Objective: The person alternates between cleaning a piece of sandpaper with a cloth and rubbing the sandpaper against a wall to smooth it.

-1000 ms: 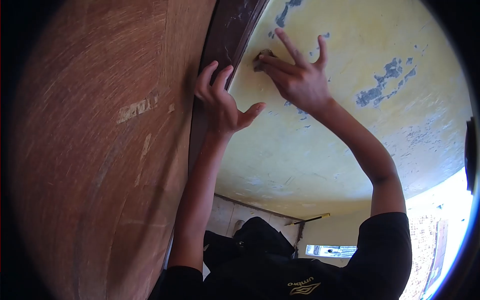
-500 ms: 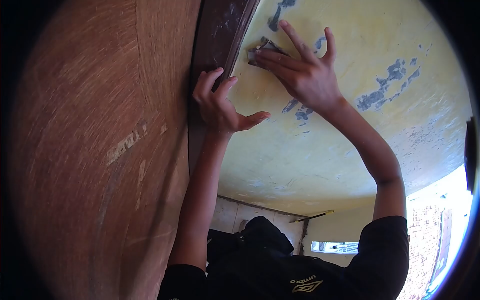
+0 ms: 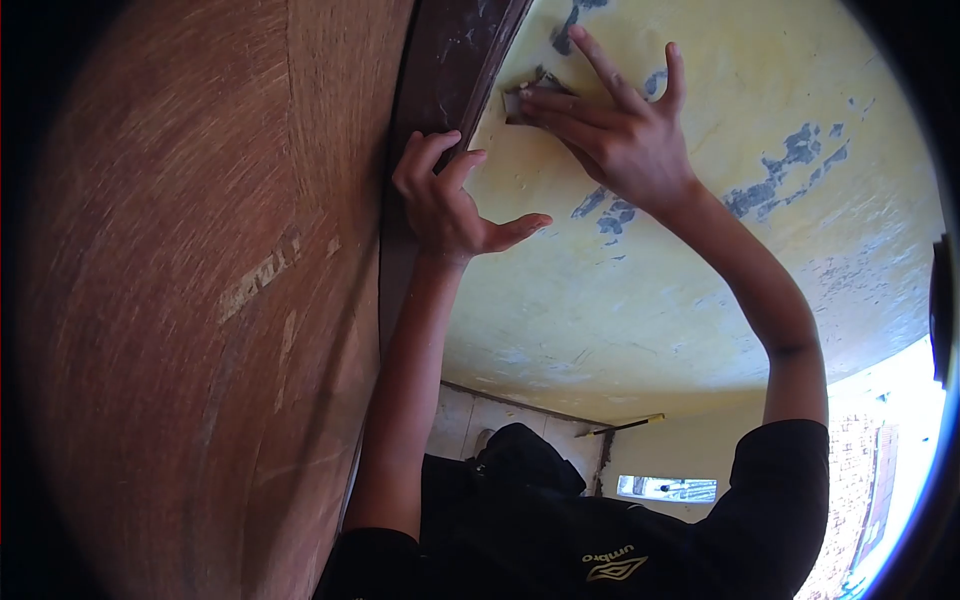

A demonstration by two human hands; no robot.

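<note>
My right hand presses a small folded piece of sandpaper against the yellow wall, close to the door frame. Two of its fingers lie over the sheet, while the other two stick up, spread apart. Part of the sandpaper is hidden under the fingers. On the dark brown door frame rests my left hand, fingers bent over the frame and thumb stretched out toward the wall. Nothing is held in it. Grey patches show where the wall's paint is gone.
A brown wooden door with pale scuffs fills the left side. Beyond my body are a tiled floor, a black-and-yellow stick-like object and a narrow opening. Bright daylight and brickwork show at the lower right.
The view has shifted slightly, so both hands appear a little further right. My right hand stays on the sandpaper near the frame; my left hand keeps its place on the frame.
</note>
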